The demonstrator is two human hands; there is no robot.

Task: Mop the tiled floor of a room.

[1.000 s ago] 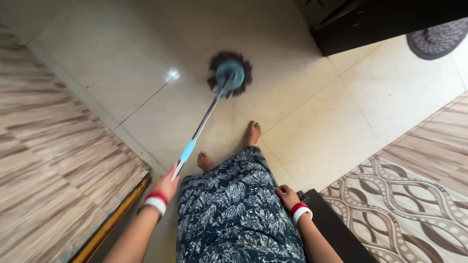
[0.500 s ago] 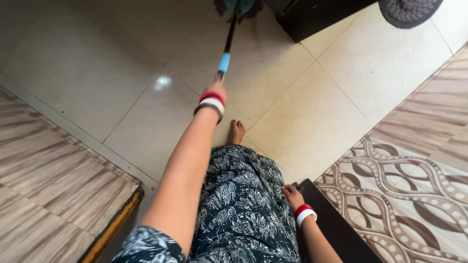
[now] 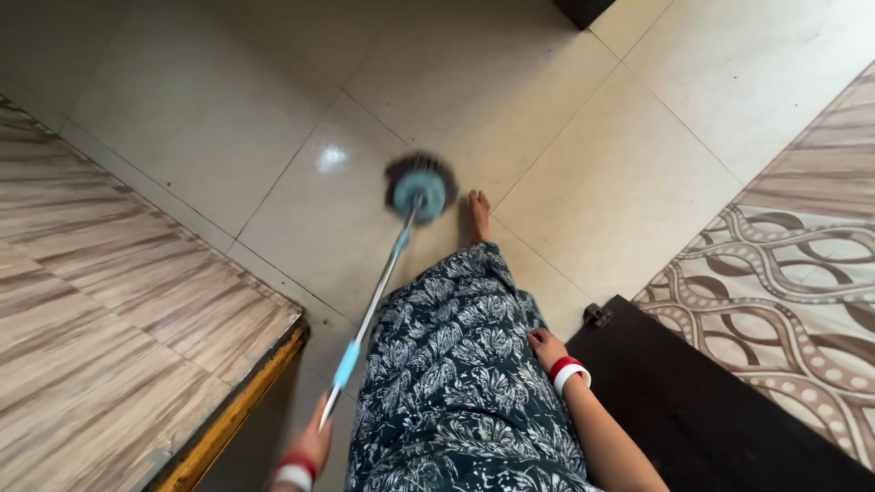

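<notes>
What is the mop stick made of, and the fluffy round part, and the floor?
Mop handle: likely metal, silvery and shiny, with a light blue sleeve, probably plastic. Mop head: blue disc, seemingly plastic, ringed by dark fringe, perhaps yarn or microfibre. Floor: glossy cream tiles, probably ceramic, reflecting light.

Large cream floor tiles [image 3: 547, 100] with thin grout lines fill the middle of the room, and a bright glint of light [image 3: 330, 157] lies on one. At the left stands a wall of wood-look tiles [image 3: 100, 310] with a yellow edge strip [image 3: 239, 410]. At the right sits a wave-patterned panel [image 3: 784, 292] behind a dark board [image 3: 693, 401]. A dark furniture corner [image 3: 583, 9] shows at the top.
</notes>
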